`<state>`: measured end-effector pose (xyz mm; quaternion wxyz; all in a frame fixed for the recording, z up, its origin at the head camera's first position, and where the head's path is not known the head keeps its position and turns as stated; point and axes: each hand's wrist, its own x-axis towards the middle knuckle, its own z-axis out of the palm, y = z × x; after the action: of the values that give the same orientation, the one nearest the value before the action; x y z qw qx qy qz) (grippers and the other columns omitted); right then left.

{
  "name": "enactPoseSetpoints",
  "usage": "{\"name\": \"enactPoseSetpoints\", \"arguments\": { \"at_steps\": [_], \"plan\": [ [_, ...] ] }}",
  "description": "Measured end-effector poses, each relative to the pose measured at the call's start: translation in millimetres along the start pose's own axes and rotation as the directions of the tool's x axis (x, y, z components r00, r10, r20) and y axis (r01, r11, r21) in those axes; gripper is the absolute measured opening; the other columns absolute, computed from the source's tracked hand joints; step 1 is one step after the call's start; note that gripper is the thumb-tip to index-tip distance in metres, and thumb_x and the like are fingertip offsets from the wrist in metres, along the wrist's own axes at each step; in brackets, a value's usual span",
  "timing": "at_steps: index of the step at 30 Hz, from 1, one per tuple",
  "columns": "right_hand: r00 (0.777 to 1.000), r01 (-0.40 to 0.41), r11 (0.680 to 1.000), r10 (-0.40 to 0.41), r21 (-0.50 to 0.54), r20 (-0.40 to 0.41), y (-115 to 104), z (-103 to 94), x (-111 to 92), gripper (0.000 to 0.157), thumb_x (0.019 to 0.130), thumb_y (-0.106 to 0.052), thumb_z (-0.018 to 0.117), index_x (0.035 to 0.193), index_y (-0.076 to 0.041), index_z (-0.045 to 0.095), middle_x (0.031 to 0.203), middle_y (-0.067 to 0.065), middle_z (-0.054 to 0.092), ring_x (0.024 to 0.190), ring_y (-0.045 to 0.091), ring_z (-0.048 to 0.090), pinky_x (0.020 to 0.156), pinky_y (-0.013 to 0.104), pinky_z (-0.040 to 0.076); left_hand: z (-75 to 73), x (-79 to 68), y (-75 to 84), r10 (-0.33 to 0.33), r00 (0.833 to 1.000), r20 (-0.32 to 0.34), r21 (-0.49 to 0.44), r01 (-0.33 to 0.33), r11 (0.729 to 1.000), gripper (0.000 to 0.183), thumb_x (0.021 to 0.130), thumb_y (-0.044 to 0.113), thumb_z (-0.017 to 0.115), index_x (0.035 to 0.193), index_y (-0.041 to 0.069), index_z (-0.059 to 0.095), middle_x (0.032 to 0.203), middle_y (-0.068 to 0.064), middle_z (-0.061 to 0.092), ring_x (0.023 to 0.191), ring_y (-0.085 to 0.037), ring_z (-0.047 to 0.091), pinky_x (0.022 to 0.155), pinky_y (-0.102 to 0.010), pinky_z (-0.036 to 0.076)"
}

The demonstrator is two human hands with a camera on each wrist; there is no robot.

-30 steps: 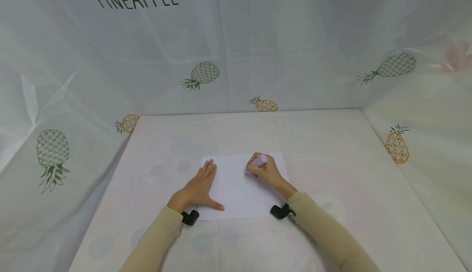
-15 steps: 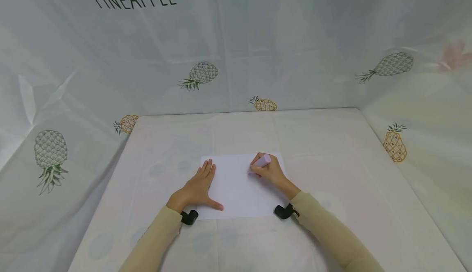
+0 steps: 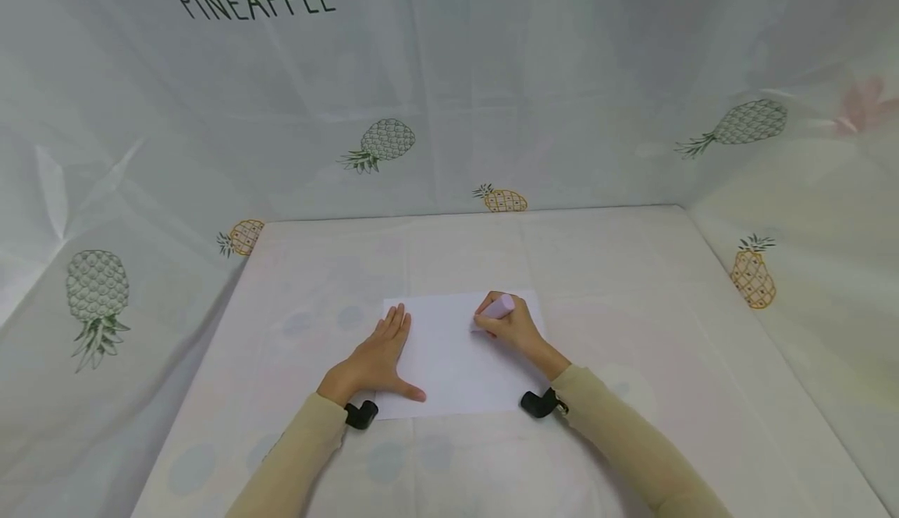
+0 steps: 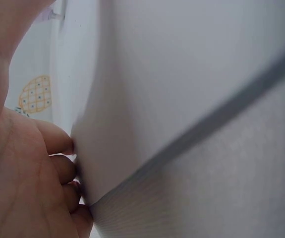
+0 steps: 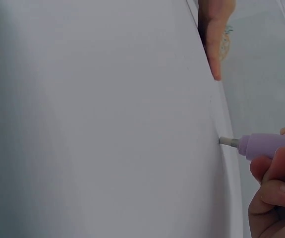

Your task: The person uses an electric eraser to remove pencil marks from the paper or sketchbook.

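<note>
A white sheet of paper (image 3: 449,381) lies on the cloth-covered table. My left hand (image 3: 375,358) rests on its left side, thumb spread from the fingers. Near the sheet's upper right, my right hand (image 3: 516,327) grips a thick lavender electric eraser (image 3: 499,306), tilted over the paper. In the right wrist view, a pale round tip in a metal collar pokes out of the eraser (image 5: 263,145) and touches the paper (image 5: 117,119). Some small faint marks show on the sheet there. The left wrist view shows fingertips (image 4: 65,168) of my left hand at the paper's edge.
A pale cloth with faint dots covers the table (image 3: 618,268). Behind and at both sides hangs a curtain (image 3: 449,97) printed with pineapples. Black wrist cameras sit at the left cuff (image 3: 361,415) and the right cuff (image 3: 538,403).
My right hand has shifted slightly to the right with the electric eraser since the first frame, then barely moved back left. The left hand and the paper stay in place.
</note>
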<state>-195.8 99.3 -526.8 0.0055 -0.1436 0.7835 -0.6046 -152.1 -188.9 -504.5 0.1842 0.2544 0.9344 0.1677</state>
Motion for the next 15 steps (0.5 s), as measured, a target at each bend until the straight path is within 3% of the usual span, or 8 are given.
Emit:
{"name": "enactPoseSetpoints", "arguments": {
  "at_steps": [15],
  "plan": [
    [0.999, -0.039, 0.999, 0.039, -0.007, -0.011, -2.5, 2.3, -0.2, 0.009, 0.083, 0.003, 0.073, 0.080, -0.001, 0.066, 0.068, 0.007, 0.063, 0.054, 0.017, 0.057, 0.050, 0.026, 0.050, 2.8, 1.1, -3.9, 0.009, 1.000, -0.007, 0.006, -0.009, 1.000, 0.144, 0.063, 0.076, 0.078, 0.157, -0.005, 0.005, 0.163, -0.022, -0.010, 0.150, -0.035, -0.009, 0.121, -0.049, 0.005]
  ]
}}
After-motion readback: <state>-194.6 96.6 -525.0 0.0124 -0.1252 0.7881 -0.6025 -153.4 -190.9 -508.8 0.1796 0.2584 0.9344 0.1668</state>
